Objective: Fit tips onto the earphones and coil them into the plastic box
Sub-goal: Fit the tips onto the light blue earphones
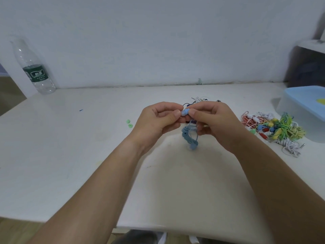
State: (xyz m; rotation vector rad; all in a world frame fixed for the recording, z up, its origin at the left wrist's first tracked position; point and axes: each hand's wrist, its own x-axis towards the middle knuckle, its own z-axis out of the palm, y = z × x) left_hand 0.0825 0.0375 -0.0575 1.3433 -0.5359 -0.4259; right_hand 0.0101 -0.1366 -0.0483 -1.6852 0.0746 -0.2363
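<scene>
Both hands meet above the middle of the white table (pixel 70 155). My left hand (pixel 156 120) and my right hand (pixel 212 120) pinch a light-blue earbud (pixel 185 112) between their fingertips. Its blue cable (pixel 190 138) hangs below in a knotted bundle, partly held by my right hand's lower fingers. Whether a tip sits on the earbud I cannot tell. Two green ear tips (pixel 129 123) lie on the table left of my left hand. The light-blue plastic box (pixel 302 101) stands at the far right.
A heap of coloured earphones (pixel 274 129) in red, yellow, green and white lies right of my hands. More dark and white cables (pixel 198 100) lie behind them. A clear water bottle (pixel 33 67) stands at the back left against the wall.
</scene>
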